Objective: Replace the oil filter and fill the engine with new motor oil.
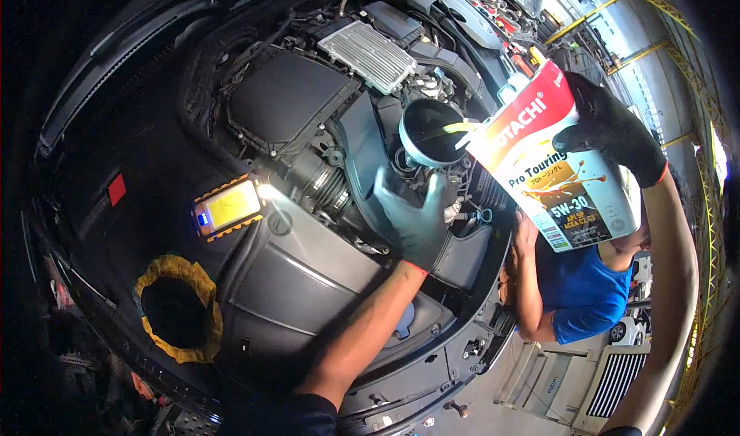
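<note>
My right hand (605, 131), in a black glove, grips a red and white oil container (528, 170) at its upper right side. The container is tilted left, and a yellowish stream of oil (456, 127) runs from its spout into a dark funnel (432, 131) with a light rim. The funnel stands over the engine; its lower end is mostly hidden. Just below it, my gloved left hand (412, 220) is held with thumb and fingers spread apart. Its thumb tip is close to the funnel's rim; whether they touch I cannot tell.
A lit yellow work lamp (229, 207) and a yellow ring-shaped piece (179, 309) lie on the dark covers at left. A black engine cover (289, 101) and a ribbed metal unit (368, 54) flank the funnel. Someone in a blue shirt (590, 293) is behind the container.
</note>
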A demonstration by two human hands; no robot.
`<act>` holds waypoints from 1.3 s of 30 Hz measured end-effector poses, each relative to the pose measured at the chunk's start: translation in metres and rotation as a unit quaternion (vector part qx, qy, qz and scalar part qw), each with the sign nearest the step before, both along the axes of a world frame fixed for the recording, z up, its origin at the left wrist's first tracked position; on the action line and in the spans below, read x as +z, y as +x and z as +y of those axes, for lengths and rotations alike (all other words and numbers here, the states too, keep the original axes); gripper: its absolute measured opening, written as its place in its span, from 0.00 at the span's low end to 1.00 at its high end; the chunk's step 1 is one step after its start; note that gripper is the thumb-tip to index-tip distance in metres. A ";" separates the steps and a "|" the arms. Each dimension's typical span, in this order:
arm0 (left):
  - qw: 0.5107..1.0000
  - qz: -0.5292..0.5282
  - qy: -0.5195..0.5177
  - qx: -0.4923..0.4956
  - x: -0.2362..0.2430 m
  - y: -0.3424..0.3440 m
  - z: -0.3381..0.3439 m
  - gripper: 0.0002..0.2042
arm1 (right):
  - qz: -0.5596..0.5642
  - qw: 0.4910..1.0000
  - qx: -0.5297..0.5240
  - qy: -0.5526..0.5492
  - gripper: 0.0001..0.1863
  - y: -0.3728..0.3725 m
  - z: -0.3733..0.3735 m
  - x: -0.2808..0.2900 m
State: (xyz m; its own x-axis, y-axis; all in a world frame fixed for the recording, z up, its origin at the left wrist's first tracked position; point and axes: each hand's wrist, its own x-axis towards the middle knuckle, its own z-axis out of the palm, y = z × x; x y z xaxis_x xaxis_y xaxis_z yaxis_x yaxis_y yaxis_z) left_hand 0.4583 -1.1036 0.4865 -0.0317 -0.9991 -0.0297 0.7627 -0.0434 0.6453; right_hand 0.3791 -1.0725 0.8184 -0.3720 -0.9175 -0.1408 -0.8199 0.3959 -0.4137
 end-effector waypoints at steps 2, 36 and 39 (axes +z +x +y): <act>0.993 -0.092 -0.073 0.027 0.007 0.002 0.020 0.25 | 0.022 1.000 0.000 0.010 0.48 -0.005 0.003 0.005; 0.860 0.065 -0.163 -0.480 -0.005 -0.004 0.027 0.19 | 0.036 0.999 0.025 0.028 0.31 0.004 -0.007 0.010; 0.868 0.088 -0.136 -0.470 -0.007 -0.002 0.026 0.19 | 0.090 0.994 0.057 0.008 0.33 0.010 -0.011 0.007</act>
State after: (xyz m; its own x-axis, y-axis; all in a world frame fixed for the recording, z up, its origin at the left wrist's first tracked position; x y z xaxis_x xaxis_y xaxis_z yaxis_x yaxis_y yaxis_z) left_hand 0.4560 -1.0778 0.4794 -0.8168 -0.4984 0.2906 0.5602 -0.5646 0.6062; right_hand 0.3891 -1.0835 0.8258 -0.2864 -0.9533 -0.0957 -0.9201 0.3015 -0.2499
